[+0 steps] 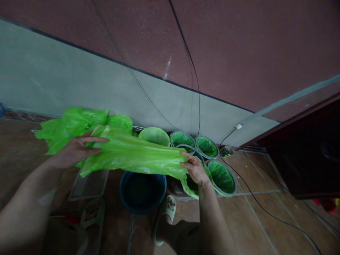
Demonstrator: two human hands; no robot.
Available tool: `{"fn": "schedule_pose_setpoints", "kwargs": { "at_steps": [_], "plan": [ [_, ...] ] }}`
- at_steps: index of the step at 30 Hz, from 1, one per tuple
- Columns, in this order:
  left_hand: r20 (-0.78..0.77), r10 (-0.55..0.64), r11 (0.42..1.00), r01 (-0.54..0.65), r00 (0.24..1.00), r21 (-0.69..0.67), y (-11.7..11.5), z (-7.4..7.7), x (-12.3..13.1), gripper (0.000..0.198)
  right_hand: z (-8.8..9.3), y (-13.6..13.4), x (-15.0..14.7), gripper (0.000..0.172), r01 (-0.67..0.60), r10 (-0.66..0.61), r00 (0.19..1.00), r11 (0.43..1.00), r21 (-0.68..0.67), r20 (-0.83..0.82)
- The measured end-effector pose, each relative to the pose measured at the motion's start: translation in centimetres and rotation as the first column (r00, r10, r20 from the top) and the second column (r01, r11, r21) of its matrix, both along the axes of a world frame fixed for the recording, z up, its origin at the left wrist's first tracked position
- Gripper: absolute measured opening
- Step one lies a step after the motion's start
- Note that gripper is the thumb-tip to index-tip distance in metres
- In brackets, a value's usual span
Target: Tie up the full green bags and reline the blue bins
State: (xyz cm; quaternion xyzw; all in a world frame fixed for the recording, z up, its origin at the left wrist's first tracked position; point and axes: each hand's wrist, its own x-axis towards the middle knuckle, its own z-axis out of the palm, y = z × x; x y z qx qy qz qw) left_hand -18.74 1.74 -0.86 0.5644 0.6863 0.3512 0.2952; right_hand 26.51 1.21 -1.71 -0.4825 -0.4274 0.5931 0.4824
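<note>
A green plastic bag (132,154) is stretched out in the air between my hands. My left hand (75,150) lies on its left end with fingers extended flat along the plastic, thumb under it. My right hand (195,168) pinches the bag's right end. Under the bag stands a dark blue bucket (142,191) without a liner. Behind and to the right are several grey-rimmed buckets lined with green bags (221,177). A heap of loose green bags (71,125) lies behind my left hand.
A clear flat tray (89,186) lies on the brown tiled floor left of the blue bucket. My sandalled feet (166,216) are below. Black cables (265,209) run across the floor and down the wall. A dark cabinet (305,152) stands at right.
</note>
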Motion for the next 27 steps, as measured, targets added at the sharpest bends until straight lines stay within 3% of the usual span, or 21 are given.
{"fn": "schedule_pose_setpoints", "kwargs": {
  "at_steps": [3, 7, 10, 14, 16, 18, 23, 27],
  "plan": [
    [-0.242, -0.109, 0.994, 0.11, 0.964, -0.01, 0.4, -0.9, -0.1, 0.038, -0.6, 0.1, 0.5, 0.062, -0.049, 0.05, 0.997, 0.999, -0.003, 0.066],
    [-0.362, -0.132, 0.983, 0.168, 0.923, 0.07, 1.1, -2.6, 0.0, 0.034, -2.0, 0.5, 1.3, 0.064, -0.104, 0.075, 0.937, 0.992, 0.066, 0.341],
    [-0.419, -0.096, 0.985, 0.147, 0.903, 0.091, 1.6, -3.5, 0.2, 0.031, -2.7, 0.8, 1.3, 0.06, -0.146, 0.01, 0.788, 0.975, 0.17, 0.616],
    [-0.542, -0.111, 0.987, 0.155, 0.833, 0.037, 2.1, -3.8, 0.4, 0.026, -2.5, 0.9, 0.6, 0.042, -0.199, -0.069, 0.509, 0.96, 0.196, 0.858],
    [-0.599, -0.122, 0.986, 0.168, 0.791, 0.021, 2.2, -3.6, 0.2, 0.029, -2.1, 0.9, 0.4, 0.026, -0.205, -0.068, 0.391, 0.966, 0.159, 0.918],
    [-0.621, -0.099, 0.989, 0.145, 0.778, 0.024, 2.1, -3.1, -0.2, 0.032, -1.8, 0.9, 0.3, 0.014, -0.232, -0.04, 0.323, 0.965, 0.12, 0.946],
    [-0.585, -0.01, 0.992, -0.065, 0.811, -0.108, 1.3, -1.6, -0.8, 0.041, -2.3, 0.2, -2.0, 0.028, -0.308, 0.217, 0.162, 0.938, -0.16, 0.963],
    [-0.717, -0.072, 0.978, -0.091, 0.693, -0.186, 0.7, -0.8, 1.5, 0.04, -3.6, -1.0, -6.2, 0.024, -0.313, 0.334, -0.011, 0.894, -0.321, 0.942]
  ]
}}
